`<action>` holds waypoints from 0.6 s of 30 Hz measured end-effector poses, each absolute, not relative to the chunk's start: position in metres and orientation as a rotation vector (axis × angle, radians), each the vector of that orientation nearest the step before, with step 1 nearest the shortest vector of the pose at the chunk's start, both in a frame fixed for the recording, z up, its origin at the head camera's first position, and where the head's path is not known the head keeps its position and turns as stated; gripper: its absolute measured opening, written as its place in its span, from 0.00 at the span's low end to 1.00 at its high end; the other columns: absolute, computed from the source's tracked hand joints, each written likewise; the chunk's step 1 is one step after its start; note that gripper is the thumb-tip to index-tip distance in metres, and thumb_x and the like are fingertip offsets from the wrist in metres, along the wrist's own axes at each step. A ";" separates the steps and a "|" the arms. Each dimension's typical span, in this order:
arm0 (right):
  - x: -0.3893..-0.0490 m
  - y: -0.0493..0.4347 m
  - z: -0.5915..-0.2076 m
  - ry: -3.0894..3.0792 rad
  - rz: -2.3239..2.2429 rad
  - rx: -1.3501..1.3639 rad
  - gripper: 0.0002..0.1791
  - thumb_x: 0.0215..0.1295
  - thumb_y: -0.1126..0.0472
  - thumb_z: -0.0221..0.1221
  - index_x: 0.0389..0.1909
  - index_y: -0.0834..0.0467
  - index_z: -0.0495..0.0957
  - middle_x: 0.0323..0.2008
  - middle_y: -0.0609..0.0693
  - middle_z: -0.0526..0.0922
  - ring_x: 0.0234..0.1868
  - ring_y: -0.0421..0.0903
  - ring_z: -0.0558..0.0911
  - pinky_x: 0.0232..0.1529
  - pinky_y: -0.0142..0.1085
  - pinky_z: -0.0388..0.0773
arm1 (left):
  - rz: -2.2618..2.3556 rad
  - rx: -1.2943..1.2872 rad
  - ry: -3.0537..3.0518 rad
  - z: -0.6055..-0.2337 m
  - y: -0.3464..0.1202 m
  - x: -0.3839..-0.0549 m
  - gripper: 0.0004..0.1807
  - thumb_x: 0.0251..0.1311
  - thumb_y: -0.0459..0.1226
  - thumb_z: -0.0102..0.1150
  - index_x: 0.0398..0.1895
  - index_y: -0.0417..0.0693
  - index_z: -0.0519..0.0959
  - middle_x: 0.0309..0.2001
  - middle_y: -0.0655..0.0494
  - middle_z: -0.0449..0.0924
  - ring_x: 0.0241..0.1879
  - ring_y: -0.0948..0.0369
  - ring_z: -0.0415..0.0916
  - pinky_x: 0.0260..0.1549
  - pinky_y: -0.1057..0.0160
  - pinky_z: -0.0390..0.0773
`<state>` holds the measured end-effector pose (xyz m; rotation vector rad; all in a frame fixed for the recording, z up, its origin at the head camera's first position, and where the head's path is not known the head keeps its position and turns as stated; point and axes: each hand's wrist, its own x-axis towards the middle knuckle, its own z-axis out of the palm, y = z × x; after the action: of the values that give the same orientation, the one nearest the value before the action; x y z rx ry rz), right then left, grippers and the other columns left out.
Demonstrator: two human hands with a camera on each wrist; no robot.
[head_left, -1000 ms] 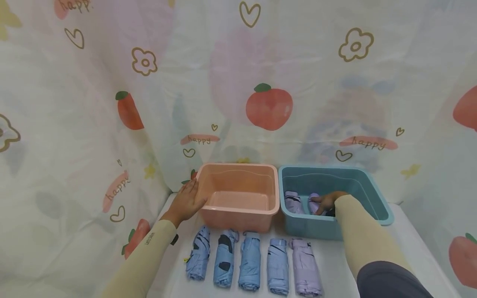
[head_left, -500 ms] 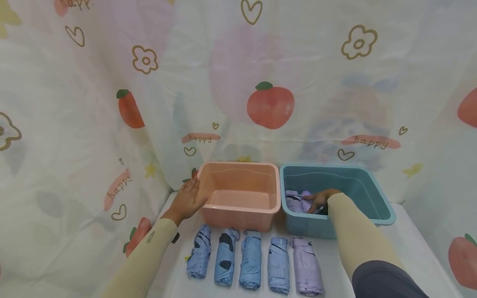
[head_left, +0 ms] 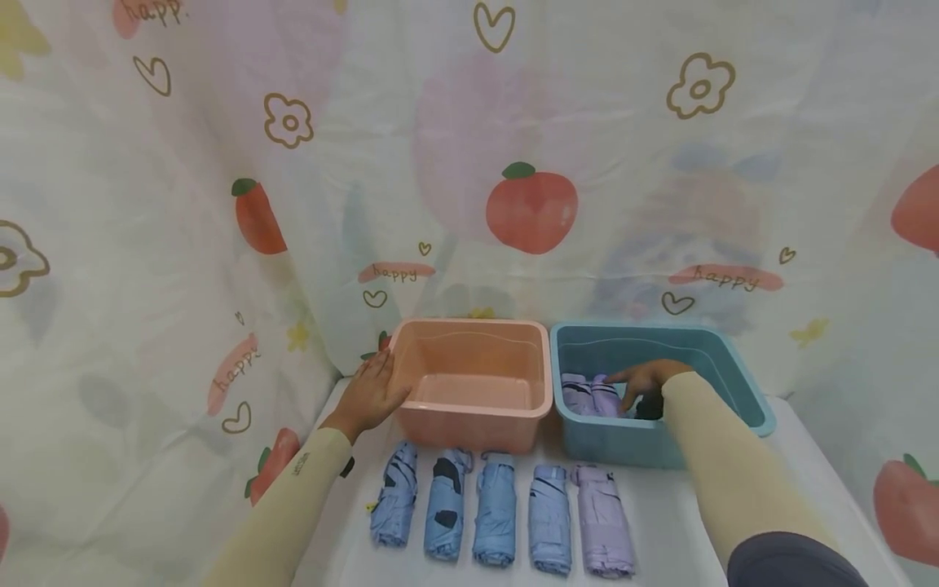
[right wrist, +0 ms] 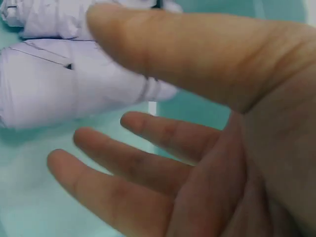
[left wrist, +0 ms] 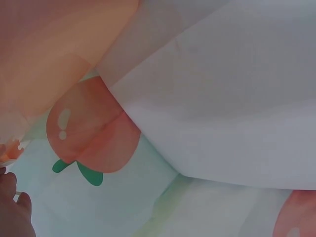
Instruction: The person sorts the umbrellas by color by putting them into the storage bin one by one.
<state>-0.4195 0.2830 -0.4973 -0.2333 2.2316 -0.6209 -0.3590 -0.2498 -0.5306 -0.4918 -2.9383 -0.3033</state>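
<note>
My left hand [head_left: 368,397] rests with straight fingers on the left rim of the pink bin [head_left: 469,428]. Inside the teal bin [head_left: 619,444], two folded lavender umbrellas lie side by side against its left wall. The outer one [head_left: 575,394] has black lines; the inner umbrella [head_left: 605,395] is nearer my right hand [head_left: 649,381]. That hand hangs in the bin with loose, spread fingers and nothing in its grasp. In the right wrist view, the thumb [right wrist: 163,42] overlaps the umbrellas, and the other fingers are apart from them.
Several folded umbrellas stand in a row before the bins: blue ones, such as the plain blue umbrella [head_left: 495,509], and a lavender umbrella [head_left: 605,522] at the right end. The bins stand side by side on a white table [head_left: 660,522], with a printed cloth [head_left: 623,163] behind.
My right hand slid the second lavender umbrella left against the first inside the teal bin, then let go and drew back to the right. My left hand stayed on the pink bin.
</note>
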 end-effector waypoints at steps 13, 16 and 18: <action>-0.370 0.324 -0.434 2.386 -0.913 -0.388 0.44 0.63 0.58 0.65 0.73 0.67 0.54 0.62 0.75 0.65 0.56 0.64 0.76 0.44 0.51 0.80 | -0.334 -0.497 -2.896 -0.524 -0.245 -0.355 0.45 0.68 0.56 0.46 0.72 0.27 0.54 0.73 0.36 0.52 0.72 0.44 0.49 0.68 0.45 0.47; -0.348 0.331 -0.425 2.471 -0.896 -0.453 0.42 0.63 0.56 0.65 0.72 0.68 0.56 0.60 0.73 0.69 0.54 0.63 0.77 0.42 0.51 0.80 | -0.331 -0.505 -2.906 -0.524 -0.245 -0.353 0.45 0.68 0.57 0.45 0.72 0.27 0.53 0.73 0.36 0.53 0.72 0.44 0.49 0.68 0.44 0.48; -0.333 0.335 -0.419 2.523 -0.901 -0.498 0.40 0.64 0.56 0.64 0.71 0.69 0.59 0.59 0.72 0.71 0.52 0.62 0.79 0.42 0.51 0.80 | -0.312 -0.506 -2.920 -0.524 -0.245 -0.352 0.45 0.69 0.58 0.43 0.72 0.28 0.53 0.73 0.36 0.52 0.73 0.45 0.48 0.68 0.44 0.48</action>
<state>-0.3331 0.3349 -0.4193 -0.4975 2.5232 -0.9015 -0.3519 -0.2451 -0.5239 -0.5059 -2.9199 -0.3124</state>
